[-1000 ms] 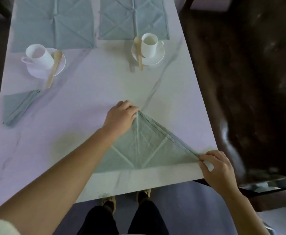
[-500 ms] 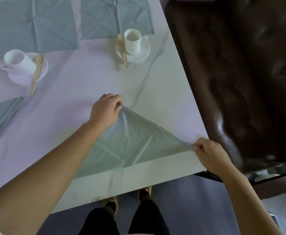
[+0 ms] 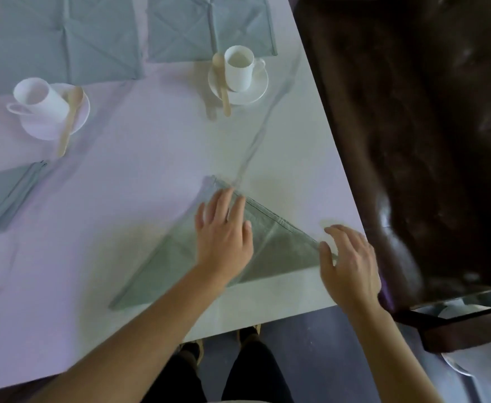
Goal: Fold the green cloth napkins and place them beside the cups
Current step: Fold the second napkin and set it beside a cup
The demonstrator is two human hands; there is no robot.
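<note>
green cloth in a narrow folded napkin lies well left of the left hand, near the left cup, so that setting looks done. beyond the hands, two unfolded napkins lie flat. the right cup stands beyond the left hand with no napkin beside it.

the triangle napkin lies on the near part of the white table. the left hand rests flat on it, fingers straight, just short of its far tip. the right hand is spread wide at the triangle's right corner and grips nothing; blur hides whether it touches the cloth. the hands are apart.

this looks like smoothing the diagonal fold. the next move likely calls for pinching a corner and folding the triangle narrower, then carrying it to the right cup.

the right corner sits near the table's right edge, with the dark sofa just beyond the right hand, so room is tight there. open tabletop lies left of the left hand and between the hands and the cups.
</note>
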